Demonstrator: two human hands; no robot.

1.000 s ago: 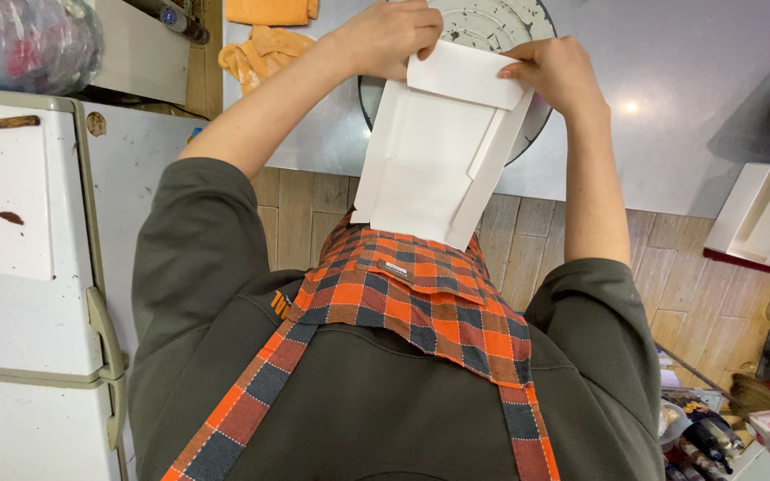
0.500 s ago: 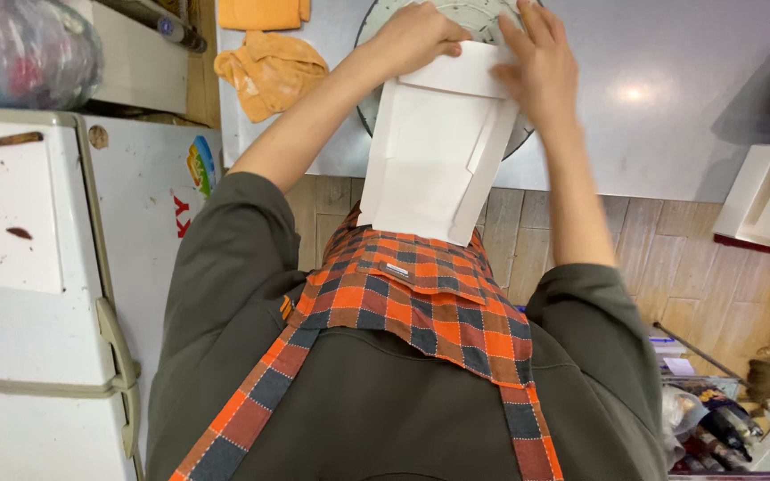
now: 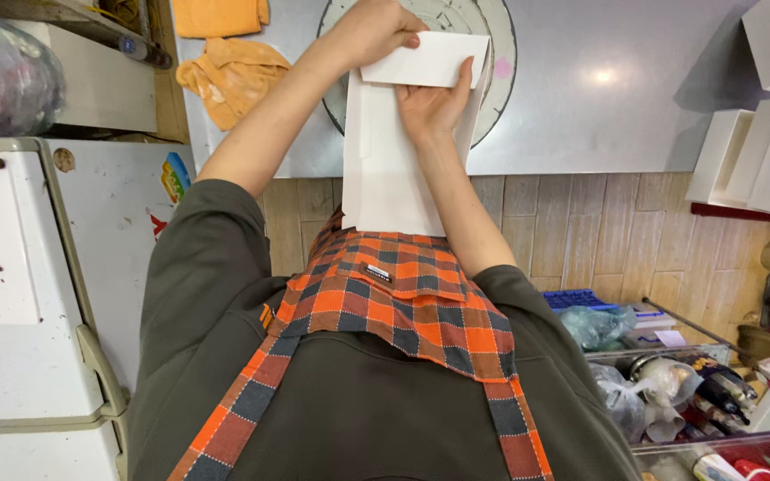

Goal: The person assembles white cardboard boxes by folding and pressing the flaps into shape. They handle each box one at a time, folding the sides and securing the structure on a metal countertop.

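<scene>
Head view: left hand (image 3: 374, 31) gripping box flap (image 3: 430, 61)

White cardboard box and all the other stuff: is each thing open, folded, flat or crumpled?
White cardboard box: flat, top flap folded over.
Left hand: gripping the flap.
Right hand: pressed flat on the box.
Orange cloth: crumpled.
Finished white boxes: assembled, stacked.

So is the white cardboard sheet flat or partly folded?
Partly folded: the white cardboard sheet has its top flap bent over, pinched by left hand, right hand underneath.
</scene>
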